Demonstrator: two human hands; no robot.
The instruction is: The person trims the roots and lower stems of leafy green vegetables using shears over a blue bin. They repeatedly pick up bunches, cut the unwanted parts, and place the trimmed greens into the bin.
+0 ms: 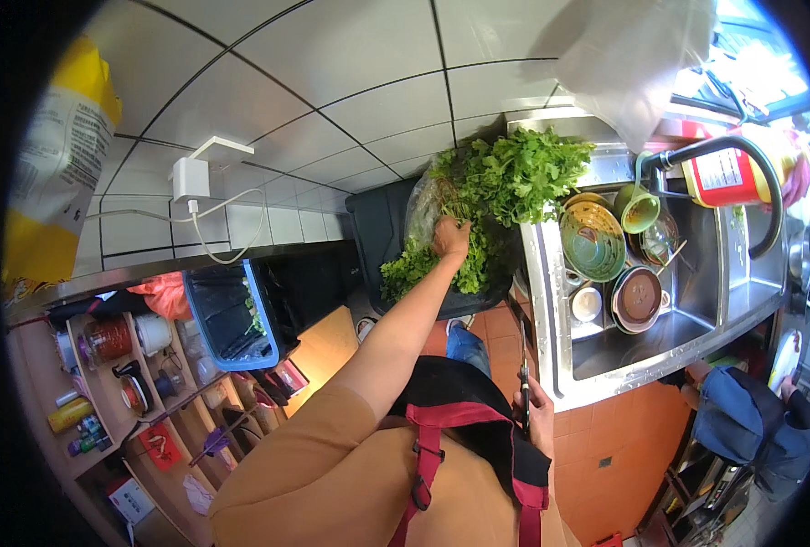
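Before me, a pile of leafy green herbs (514, 171), resembling cilantro or celery leaves, rests partly in a clear plastic bag (422, 205) over a dark bin lid (377, 225). My left hand (451, 238) reaches into the herbs, its fingers closed around some of their stems. Low at my right side, my right hand (540, 414) holds a knife by its black handle (525, 396), the narrow blade pointing away from me. Leaves also lie below my left hand.
At right, a steel sink (692, 335) holds a green bowl (593, 239), a brown dish (637, 299) and a curved faucet (774, 178). A blue-rimmed bin (271, 308) and shelves (152, 403) stand at left. Another person in blue (733, 417) is at far right.
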